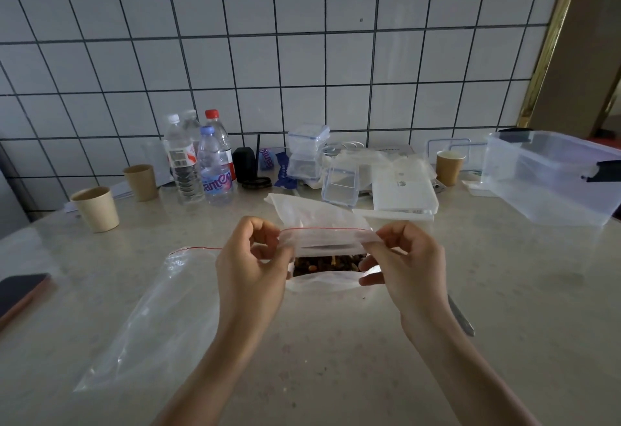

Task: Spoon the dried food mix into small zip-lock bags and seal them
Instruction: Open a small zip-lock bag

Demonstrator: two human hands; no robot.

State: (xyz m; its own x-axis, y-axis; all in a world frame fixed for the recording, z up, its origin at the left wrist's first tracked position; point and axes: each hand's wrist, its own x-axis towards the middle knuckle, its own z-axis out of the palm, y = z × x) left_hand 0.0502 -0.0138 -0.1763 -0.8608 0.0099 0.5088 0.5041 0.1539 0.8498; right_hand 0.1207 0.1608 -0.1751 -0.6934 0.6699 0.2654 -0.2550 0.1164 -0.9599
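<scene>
The left hand pinches the left end of the small zip-lock bag and the right hand pinches its right end, so the red zip strip runs left to right, taut between them; the dried food mix sits just below, the spoon on the table near right

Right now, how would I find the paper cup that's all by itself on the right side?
Look along the tiled wall to the far right of the table, where a big clear plastic box stands. Just left of that box is the paper cup. Unlike the two cups on the left by the water bottles, it stands alone among clear plastic bags and lids.
</scene>
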